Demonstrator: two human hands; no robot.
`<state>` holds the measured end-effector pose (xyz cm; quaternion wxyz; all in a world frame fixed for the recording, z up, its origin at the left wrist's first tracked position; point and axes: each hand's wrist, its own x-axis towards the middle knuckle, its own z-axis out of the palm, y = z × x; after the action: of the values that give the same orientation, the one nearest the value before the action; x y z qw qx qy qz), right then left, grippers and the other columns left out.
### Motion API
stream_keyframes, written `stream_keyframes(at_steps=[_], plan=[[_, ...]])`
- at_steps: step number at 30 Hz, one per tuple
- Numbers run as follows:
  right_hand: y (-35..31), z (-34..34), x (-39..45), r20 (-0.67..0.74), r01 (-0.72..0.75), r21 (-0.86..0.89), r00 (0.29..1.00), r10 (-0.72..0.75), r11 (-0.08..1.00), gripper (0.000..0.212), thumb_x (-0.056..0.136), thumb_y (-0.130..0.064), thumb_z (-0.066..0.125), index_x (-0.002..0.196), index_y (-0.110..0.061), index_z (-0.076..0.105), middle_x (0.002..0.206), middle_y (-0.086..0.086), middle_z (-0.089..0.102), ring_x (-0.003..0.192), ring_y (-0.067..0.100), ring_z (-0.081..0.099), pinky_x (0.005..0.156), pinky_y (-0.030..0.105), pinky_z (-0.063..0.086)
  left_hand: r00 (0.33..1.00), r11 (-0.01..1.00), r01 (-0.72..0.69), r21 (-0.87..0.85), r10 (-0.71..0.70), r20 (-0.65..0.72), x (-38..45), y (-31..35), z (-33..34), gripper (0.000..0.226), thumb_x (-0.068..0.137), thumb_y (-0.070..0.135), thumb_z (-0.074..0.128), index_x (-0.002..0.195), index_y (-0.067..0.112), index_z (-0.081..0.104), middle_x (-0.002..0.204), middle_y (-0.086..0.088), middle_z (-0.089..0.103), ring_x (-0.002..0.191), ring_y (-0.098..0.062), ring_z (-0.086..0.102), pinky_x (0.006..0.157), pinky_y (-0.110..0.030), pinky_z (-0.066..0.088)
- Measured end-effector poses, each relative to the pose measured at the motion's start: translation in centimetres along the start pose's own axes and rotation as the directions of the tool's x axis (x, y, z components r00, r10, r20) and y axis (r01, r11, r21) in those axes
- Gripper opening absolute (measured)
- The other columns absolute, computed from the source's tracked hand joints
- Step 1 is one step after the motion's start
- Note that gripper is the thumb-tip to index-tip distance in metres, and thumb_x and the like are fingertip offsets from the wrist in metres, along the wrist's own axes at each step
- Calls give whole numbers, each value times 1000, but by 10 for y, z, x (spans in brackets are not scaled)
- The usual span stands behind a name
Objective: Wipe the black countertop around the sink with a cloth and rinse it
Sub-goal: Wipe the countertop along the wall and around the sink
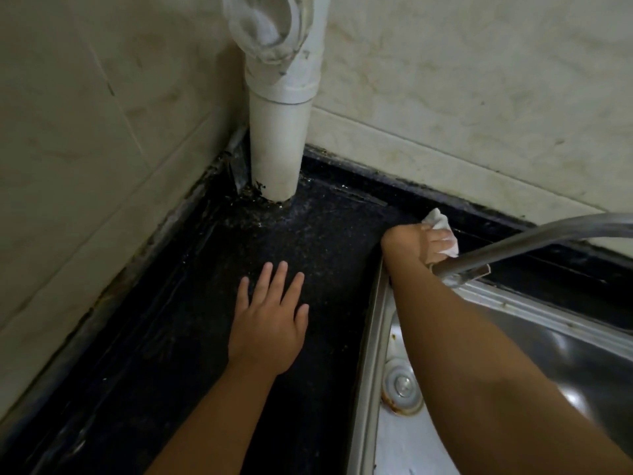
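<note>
The black countertop (191,303) fills the lower left and runs as a narrow strip behind the steel sink (376,337). My left hand (269,323) lies flat on the counter, fingers straight and spread. My right hand (418,243) reaches over the sink's back left corner and grips a white cloth (442,231), pressing it onto the black strip behind the sink. Most of the cloth is hidden under my fingers.
A white drain pipe (277,145) stands in the tiled corner, with grime around its base. The metal tap spout (534,236) arches just over my right hand. The sink drain (400,385) shows beside my right forearm. Tiled walls close the left and back.
</note>
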<state>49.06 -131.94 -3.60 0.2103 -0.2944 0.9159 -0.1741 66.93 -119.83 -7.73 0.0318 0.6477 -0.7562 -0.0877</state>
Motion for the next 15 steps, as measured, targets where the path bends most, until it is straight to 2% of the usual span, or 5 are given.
stream_keyframes(at_steps=[3,6,9,11,15], plan=[[-3,6,-2,63,50,-122,997,-42,991,52,102,-29,23,147,-6,10,155,16,-7,143,33,-7,115,45,4,999,1000,-7,16,7,40,0,1,-2,51,83,36,31,113,13,65,119,-12,63,112,-31,58,86,-55,46],[2,7,1,93,100,-150,992,-87,984,56,101,-35,23,147,-6,9,155,15,-9,143,32,-8,114,45,5,994,1000,5,21,-7,105,0,2,-3,53,92,37,22,112,13,66,117,-12,64,109,-30,60,83,-53,48],[3,6,4,88,90,-140,993,-78,986,55,101,-34,22,147,-6,8,155,14,-9,143,31,-8,115,44,5,988,999,22,24,-26,151,0,4,-3,71,97,39,0,112,13,65,118,-11,63,109,-30,60,84,-52,48],[-1,7,5,80,65,-144,995,-54,987,57,101,-36,21,147,-6,8,155,14,-10,143,31,-9,115,46,3,987,999,32,33,-36,156,-1,4,-2,73,97,39,-2,112,14,65,118,-11,63,109,-29,60,86,-49,48],[-8,4,8,64,-3,-108,998,10,994,72,97,-52,20,147,-2,6,155,15,-11,142,32,-12,114,48,-2,987,998,32,55,-40,154,-1,5,-4,73,97,40,-2,112,14,65,118,-10,63,108,-28,61,95,-46,39]])
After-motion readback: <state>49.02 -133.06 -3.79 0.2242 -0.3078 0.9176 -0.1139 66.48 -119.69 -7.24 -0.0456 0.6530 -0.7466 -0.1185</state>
